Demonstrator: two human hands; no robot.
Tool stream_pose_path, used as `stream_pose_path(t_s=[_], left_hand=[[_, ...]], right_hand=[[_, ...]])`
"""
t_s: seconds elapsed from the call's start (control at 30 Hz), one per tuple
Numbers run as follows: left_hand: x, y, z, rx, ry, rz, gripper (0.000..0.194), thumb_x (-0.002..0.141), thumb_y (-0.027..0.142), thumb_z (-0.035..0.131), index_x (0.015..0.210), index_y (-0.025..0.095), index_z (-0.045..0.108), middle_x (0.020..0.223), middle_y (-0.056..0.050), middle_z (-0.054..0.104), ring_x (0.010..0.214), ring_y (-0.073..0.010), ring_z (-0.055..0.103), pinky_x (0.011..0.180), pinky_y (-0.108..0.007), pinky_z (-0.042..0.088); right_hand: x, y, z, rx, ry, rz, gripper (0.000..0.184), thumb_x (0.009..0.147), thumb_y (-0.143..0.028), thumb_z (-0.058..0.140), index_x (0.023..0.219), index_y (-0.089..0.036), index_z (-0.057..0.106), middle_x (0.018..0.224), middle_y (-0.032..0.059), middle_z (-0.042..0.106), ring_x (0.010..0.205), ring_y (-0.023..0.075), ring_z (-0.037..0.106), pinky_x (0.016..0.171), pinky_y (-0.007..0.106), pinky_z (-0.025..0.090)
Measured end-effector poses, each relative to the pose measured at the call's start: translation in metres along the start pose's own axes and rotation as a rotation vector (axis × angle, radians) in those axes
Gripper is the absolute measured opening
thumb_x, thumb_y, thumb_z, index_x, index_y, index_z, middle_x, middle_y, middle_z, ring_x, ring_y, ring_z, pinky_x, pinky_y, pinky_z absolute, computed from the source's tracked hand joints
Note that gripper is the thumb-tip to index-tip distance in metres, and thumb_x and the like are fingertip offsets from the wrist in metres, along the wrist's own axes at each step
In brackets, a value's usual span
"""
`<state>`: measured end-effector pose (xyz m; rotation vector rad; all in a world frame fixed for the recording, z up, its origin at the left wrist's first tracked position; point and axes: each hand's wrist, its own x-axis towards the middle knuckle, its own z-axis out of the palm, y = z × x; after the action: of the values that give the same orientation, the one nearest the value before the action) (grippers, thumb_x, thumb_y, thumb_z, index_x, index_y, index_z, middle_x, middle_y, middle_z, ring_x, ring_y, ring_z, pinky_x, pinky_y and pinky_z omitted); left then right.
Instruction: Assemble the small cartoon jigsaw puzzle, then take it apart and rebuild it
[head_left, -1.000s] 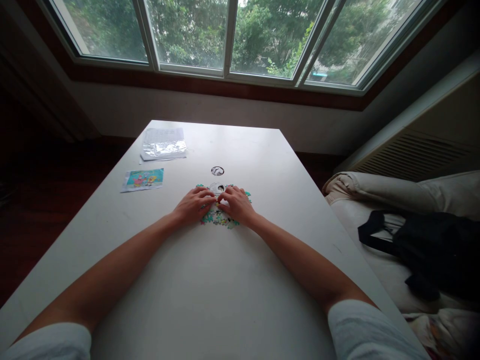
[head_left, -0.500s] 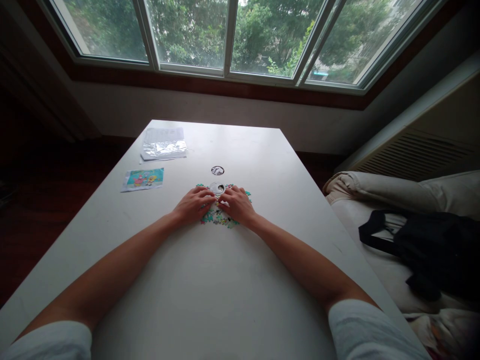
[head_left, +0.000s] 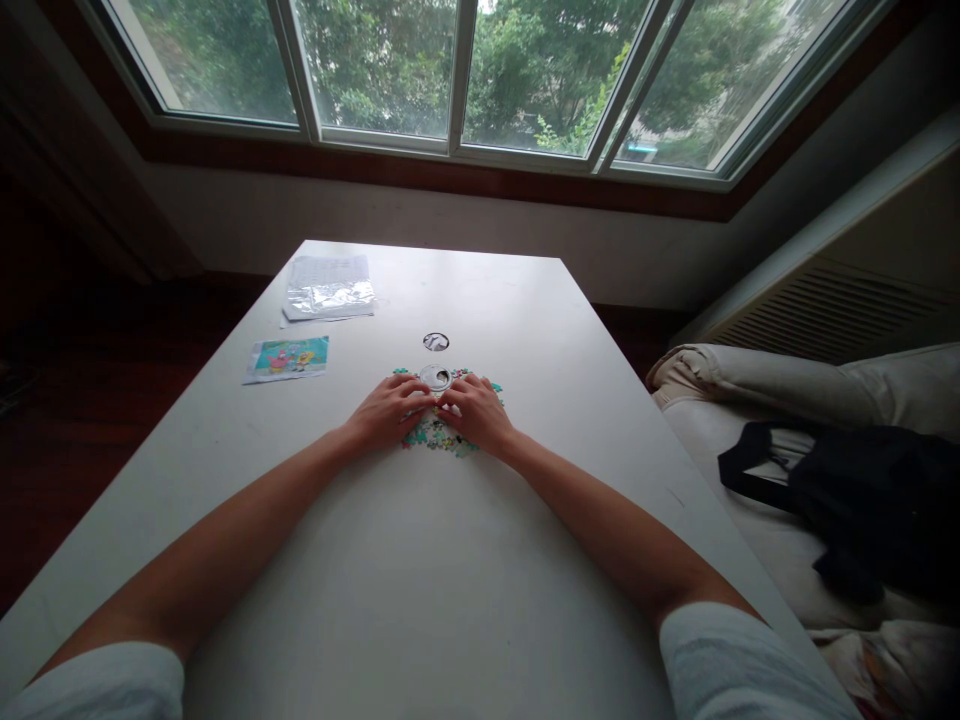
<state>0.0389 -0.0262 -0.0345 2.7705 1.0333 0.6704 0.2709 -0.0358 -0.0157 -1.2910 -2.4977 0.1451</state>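
Evidently both hands were at work low over the white counter [head_left: 420, 580], with bare forearms reaching in from the near side. The left hand [head_left: 386, 408] and the right hand [head_left: 478, 408] lay over a heap of small jigsaw pieces [head_left: 433, 436], mostly green and pale, which spread around and between them near the middle of the counter. Their fingers were curled inward, and the fingertips came close together, just on the near side of a clear round dish [head_left: 433, 378]. Whether either hand was clamped on a piece could not be told; the gap was too small to read. Beyond the dish, on the far side and apart from it, lay a round, dark-rimmed disc [head_left: 436, 342]. To the left was a colourful picture sheet [head_left: 291, 358], and farther off, a shiny plastic sleeve [head_left: 328, 295] lay near the counter's far left corner.
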Motion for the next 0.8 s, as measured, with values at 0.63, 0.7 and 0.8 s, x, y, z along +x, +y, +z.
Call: stream_pose_path(t_s=[0.63,0.7,0.8], left_hand=[[0.0004,-0.0022,-0.0029,-0.023,0.038,0.030,0.026,0.098,0.024,0.057,0.116,0.031,0.074,0.125,-0.003,0.069,0.121,-0.0238,0.054,0.107,-0.044,0.045],[0.0003,-0.0022,-0.0025,-0.022,0.043,0.041,0.025,0.097,0.024,0.058,0.115,0.031,0.074,0.125,-0.003,0.069,0.121,-0.0235,0.055,0.107,-0.043,0.045],[0.0006,-0.0009,-0.0024,-0.018,0.036,0.048,0.026,0.097,0.023,0.058,0.117,0.031,0.073,0.126,-0.003,0.069,0.122,-0.0233,0.055,0.108,-0.044,0.044]], right_hand=[[-0.0007,0.0003,0.0013,-0.003,0.015,0.012,0.011,0.093,-0.034,0.069,0.092,-0.024,0.072,0.099,0.0046,0.070,0.105,0.0241,0.052,0.093,0.037,0.034],[-0.0010,0.0002,0.0009,0.000,0.016,0.012,0.011,0.093,-0.034,0.069,0.092,-0.024,0.072,0.099,0.0045,0.070,0.105,0.0242,0.052,0.094,0.037,0.034],[-0.0013,0.0001,0.0007,0.005,0.015,0.011,0.012,0.093,-0.035,0.069,0.092,-0.024,0.072,0.099,0.0051,0.070,0.105,0.0245,0.052,0.094,0.037,0.034]])
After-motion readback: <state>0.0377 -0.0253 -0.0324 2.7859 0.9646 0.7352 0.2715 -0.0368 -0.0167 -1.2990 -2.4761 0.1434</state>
